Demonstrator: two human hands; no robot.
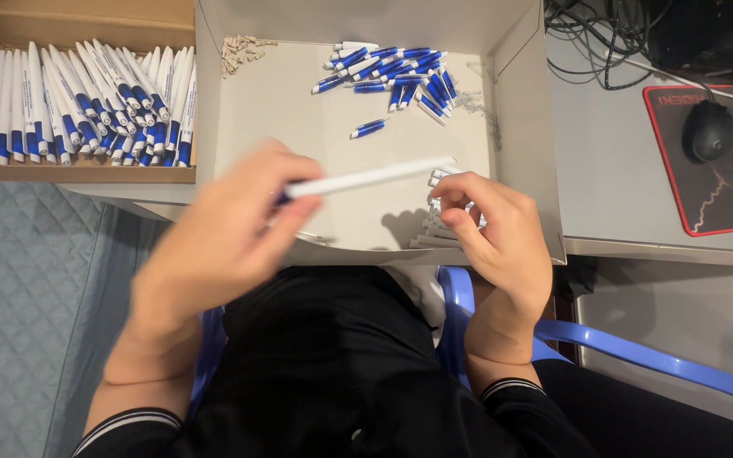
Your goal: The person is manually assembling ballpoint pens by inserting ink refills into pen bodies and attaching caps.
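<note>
Left hand (222, 229), motion-blurred, pinches a white pen barrel (366, 178) at its blue end; barrel lies level across the open white box (523, 127) on the table (612, 178). Right hand (494, 233) curls over small pale parts (434, 229) at the box's front edge; grasp cannot be told.

Risk, as judged: the fast-swinging barrel could scatter those parts, or the blue-and-white caps (396, 76) heaped at the back.

Brown carton (78, 17), far left, holds finished pens (86, 106) in rows. No label legible.
</note>
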